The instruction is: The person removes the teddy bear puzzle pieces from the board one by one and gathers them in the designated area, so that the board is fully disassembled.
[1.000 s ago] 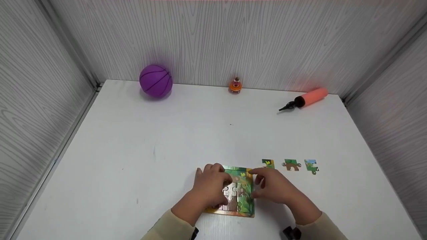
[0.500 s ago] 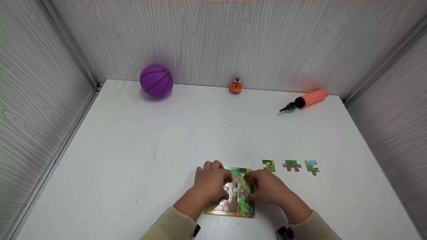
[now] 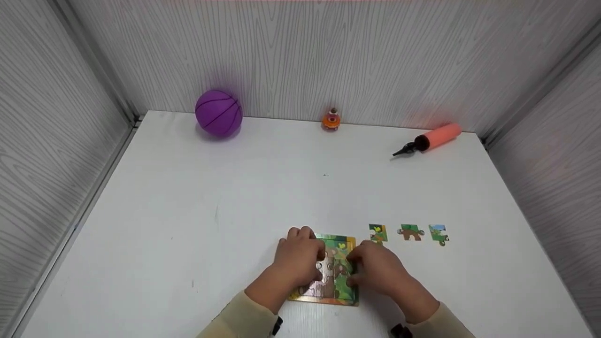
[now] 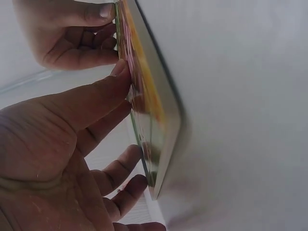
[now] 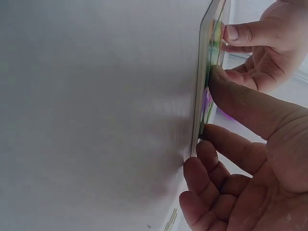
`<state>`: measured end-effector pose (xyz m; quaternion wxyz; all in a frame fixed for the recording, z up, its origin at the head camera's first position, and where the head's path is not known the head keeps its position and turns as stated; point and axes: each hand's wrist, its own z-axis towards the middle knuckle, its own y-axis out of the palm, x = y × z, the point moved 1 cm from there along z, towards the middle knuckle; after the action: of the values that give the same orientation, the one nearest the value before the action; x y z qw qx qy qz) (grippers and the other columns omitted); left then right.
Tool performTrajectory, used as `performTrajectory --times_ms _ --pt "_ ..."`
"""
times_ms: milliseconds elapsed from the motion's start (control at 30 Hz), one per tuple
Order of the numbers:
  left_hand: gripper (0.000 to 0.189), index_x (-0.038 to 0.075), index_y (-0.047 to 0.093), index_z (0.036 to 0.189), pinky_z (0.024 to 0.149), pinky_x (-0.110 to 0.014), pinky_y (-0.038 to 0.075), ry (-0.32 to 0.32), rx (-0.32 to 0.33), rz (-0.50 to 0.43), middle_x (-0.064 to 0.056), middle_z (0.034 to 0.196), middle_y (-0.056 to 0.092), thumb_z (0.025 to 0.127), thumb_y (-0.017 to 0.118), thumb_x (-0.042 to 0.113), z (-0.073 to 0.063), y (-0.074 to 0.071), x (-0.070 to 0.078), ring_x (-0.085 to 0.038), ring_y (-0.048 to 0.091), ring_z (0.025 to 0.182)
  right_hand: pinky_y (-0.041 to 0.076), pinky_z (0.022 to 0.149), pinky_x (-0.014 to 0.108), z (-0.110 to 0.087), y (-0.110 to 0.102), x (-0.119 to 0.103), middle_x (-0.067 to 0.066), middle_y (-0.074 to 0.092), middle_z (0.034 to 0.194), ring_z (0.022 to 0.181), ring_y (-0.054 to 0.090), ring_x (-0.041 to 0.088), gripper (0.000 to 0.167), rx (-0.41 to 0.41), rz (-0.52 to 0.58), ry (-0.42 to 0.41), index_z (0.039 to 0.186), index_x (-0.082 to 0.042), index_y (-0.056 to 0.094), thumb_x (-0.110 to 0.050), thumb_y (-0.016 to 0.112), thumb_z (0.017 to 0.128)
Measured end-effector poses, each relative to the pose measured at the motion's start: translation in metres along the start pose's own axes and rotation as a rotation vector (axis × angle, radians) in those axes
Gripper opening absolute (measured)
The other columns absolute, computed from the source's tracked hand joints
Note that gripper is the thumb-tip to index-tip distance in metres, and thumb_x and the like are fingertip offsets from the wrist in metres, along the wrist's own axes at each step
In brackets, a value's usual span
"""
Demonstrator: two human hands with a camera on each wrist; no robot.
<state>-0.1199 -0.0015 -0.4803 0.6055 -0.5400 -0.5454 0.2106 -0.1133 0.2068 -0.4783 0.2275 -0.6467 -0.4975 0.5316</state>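
Head view puts the puzzle (image 3: 335,277) flat on the near part of the desk (image 3: 263,188), a little right of centre, between the two hands. The left hand (image 3: 298,256) lies over its left half and the right hand (image 3: 379,268) covers part of its right edge, so it sits to the right of one grip and to the left of the other. Its outline is close to square and no long axis stands out. From the wrist views, both thumbs touch the puzzle's face; the left fingers are spread and loosely bent, the right ones bent beside the edge. Both grips look relaxed, with no piece seen pinched. To the far right of the puzzle lie a bird piece (image 3: 381,233), a brown piece (image 3: 411,230) and a blue piece (image 3: 437,233) in a row, the right hand being nearer to all three. White desk, faintly marked; along its far side are a purple ball (image 3: 219,114) at left, a small orange toy (image 3: 331,120) in the middle and a red pump (image 3: 439,137) at right, before a grey wood-grain wall (image 3: 300,56).
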Motion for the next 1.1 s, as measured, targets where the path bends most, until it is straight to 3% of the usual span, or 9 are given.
performTrajectory --times_ms 167,867,1100 --pt "0.027 0.026 0.076 0.103 0.085 -0.05 0.047 0.0 -0.008 -0.011 -0.002 0.116 0.052 0.082 0.093 0.025 -0.0009 0.0011 0.0014 -0.026 0.044 0.111 0.052 0.079 0.042 0.0017 -0.0004 -0.0018 -0.005 0.06 0.09 0.082 0.056 0.017 0.033 -0.005 -0.011 -0.017 0.104 -0.011 0.08 -0.018 0.097 0.076" --pt "0.022 0.028 0.077 0.098 0.085 -0.051 0.045 -0.021 -0.044 -0.028 -0.002 0.116 0.05 0.083 0.093 0.026 0.0005 -0.0003 0.0037 -0.026 0.041 0.111 0.049 0.074 0.041 0.001 0.0009 0.0007 -0.005 0.059 0.085 0.079 0.054 0.017 0.035 0.0 -0.029 -0.031 0.099 -0.014 0.068 -0.017 0.096 0.078" --pt "0.022 0.028 0.078 0.101 0.088 -0.054 0.047 -0.016 -0.045 -0.013 -0.003 0.119 0.051 0.083 0.092 0.026 0.001 0.0007 0.0038 -0.028 0.042 0.116 0.047 0.068 0.038 -0.0054 0.0031 0.0055 -0.007 0.059 0.082 0.076 0.055 0.015 0.035 0.007 0.016 -0.105 0.101 -0.017 0.065 -0.015 0.094 0.08"
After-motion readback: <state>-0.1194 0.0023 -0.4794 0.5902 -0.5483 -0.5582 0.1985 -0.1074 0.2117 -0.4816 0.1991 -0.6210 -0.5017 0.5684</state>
